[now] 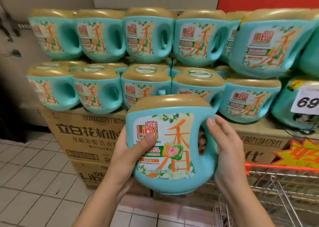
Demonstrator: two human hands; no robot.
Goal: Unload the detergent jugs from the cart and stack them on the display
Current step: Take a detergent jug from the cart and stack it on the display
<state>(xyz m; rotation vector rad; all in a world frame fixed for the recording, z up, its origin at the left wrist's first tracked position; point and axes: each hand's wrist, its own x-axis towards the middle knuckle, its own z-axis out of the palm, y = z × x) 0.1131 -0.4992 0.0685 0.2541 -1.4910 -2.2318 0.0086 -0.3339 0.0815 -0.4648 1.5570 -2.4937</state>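
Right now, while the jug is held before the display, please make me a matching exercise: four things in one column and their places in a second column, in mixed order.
Things:
1. held jug
2. cardboard boxes
3. price card
4. cart

Places:
A. under the stacked jugs
B. lower right corner
C. between the left hand and the right hand
D. right edge, halfway up

Pairs: 1-C, 2-A, 3-D, 4-B.

teal gold-lidded jug (pixel 170 145) upright, stacked jugs (pixel 148 36) behind

Left hand (pixel 133 150), right hand (pixel 224 147): both curled.
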